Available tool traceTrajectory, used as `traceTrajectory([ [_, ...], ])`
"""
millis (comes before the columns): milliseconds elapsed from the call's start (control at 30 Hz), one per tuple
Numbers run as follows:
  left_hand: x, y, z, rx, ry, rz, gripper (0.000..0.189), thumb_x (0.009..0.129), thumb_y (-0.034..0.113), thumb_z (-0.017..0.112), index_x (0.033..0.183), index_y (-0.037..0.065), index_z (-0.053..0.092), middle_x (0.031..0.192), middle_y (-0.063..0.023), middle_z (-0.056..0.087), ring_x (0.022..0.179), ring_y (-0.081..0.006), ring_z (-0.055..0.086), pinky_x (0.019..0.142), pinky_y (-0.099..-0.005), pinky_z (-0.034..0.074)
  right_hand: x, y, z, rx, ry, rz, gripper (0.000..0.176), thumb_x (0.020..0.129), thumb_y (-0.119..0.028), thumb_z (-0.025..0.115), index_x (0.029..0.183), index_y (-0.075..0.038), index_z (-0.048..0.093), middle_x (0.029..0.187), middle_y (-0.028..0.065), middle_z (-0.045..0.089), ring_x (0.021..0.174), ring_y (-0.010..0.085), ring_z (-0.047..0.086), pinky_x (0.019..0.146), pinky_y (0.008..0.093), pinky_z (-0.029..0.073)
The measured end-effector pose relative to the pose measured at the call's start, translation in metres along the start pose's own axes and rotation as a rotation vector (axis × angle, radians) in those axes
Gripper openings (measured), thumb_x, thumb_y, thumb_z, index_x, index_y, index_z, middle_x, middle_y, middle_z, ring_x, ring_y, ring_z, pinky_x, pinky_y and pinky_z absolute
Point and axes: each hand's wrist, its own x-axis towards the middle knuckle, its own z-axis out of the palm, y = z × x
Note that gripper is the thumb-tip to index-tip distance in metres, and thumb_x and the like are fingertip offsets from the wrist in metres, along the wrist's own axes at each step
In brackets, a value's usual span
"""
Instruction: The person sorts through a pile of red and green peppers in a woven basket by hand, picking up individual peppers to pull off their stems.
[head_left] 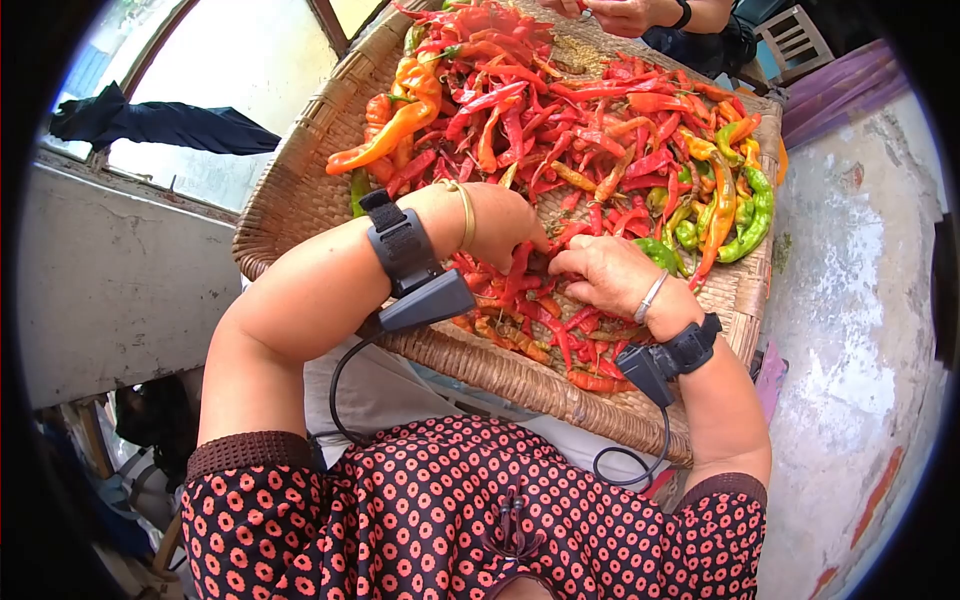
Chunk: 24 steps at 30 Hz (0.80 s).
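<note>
A large woven basket tray (480, 366) holds a heap of red peppers (500, 95), with orange and green ones (748, 215) along its right side. Over the middle of the heap, my left hand (500, 222) points down with curled fingers, its fingertips mostly hidden behind the hand and among peppers. Just right of it, my right hand (608, 275) has thumb and fingers drawn together at the peppers. What lies between the fingers of either hand is too hidden to name. A smaller pile of red peppers (560, 330) lies below both hands, near the tray's front rim.
At the top, another person's hands (625, 14) are over the tray's far edge. A dark folded umbrella (190, 125) hangs by the window at left. A worn wall (840, 300) stands at right, with purple cloth (840, 95) and a pale slatted object (795, 42) above.
</note>
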Motion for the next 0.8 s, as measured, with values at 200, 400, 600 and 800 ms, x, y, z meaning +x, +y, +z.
traceTrajectory([
  [200,0.009,0.002,0.013,-0.027,-0.002,0.071,0.046,0.064,0.018,0.066,0.109,0.013,0.058,0.083,-0.0132,0.063,0.079,-0.0299,0.06,0.07,-0.0387,0.047,-0.003,-0.007,-0.004,-0.168,0.052,0.169,0.018,0.069,-0.014,0.061,0.086,-0.009,0.06,0.083,0.0108,0.055,0.082,0.0297,0.057,0.069,0.0399,0.047],
  [400,0.002,-0.006,-0.003,-0.186,0.176,0.108,0.026,0.068,0.016,0.065,0.092,0.007,0.064,0.078,-0.0115,0.064,0.073,-0.0246,0.062,0.066,-0.034,0.048,0.001,0.01,0.007,-0.212,0.091,0.094,0.014,0.069,-0.011,0.058,0.083,-0.008,0.059,0.079,0.0122,0.059,0.077,0.0309,0.06,0.066,0.0422,0.048],
  [600,-0.036,-0.014,-0.041,-0.269,0.566,-0.142,0.011,0.075,0.012,0.059,0.08,0.004,0.065,0.069,-0.0058,0.064,0.061,-0.0129,0.06,0.058,-0.0264,0.047,0.001,0.001,0.001,-0.148,0.083,0.167,0.013,0.068,-0.01,0.058,0.081,-0.007,0.059,0.077,0.0134,0.062,0.076,0.0328,0.06,0.065,0.043,0.048],
  [800,-0.031,-0.021,-0.035,0.078,0.783,-0.242,0.018,0.072,0.021,0.062,0.087,0.011,0.066,0.07,-0.0105,0.062,0.063,-0.0256,0.06,0.059,-0.0338,0.048,-0.004,0.007,-0.019,0.396,0.122,0.223,0.013,0.07,-0.004,0.06,0.083,-0.004,0.06,0.065,0.0048,0.058,0.062,0.013,0.057,0.058,0.0268,0.045],
])
